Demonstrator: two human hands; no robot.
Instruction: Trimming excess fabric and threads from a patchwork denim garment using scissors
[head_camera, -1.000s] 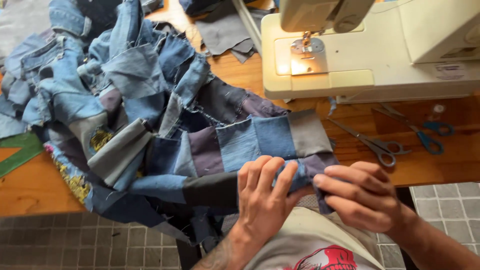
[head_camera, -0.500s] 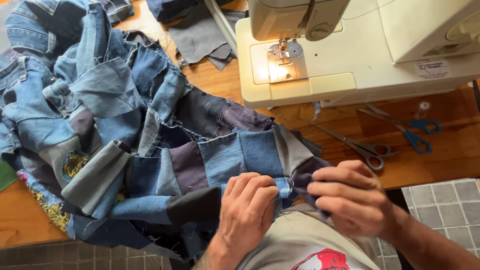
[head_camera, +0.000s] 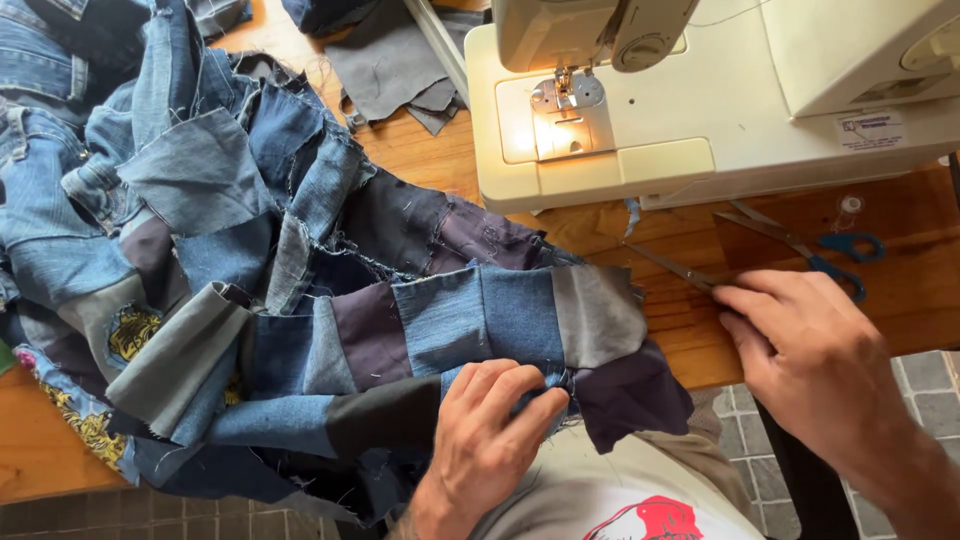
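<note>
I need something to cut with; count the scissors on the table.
2. Both lie on the wooden table below the sewing machine: steel scissors under the right hand, and blue-handled scissors just beyond. Fabric could hide others.

Patchwork (head_camera: 300, 300): denim patches in light, mid and dark blue, plus grey, purple, black; yellow print at the left edge. Sewing machine (head_camera: 720, 110): cream. Scissors (head_camera: 815, 250): blue handles. Table (head_camera: 700, 240): brown wood. Shirt (head_camera: 600, 500): grey, red print.
</note>
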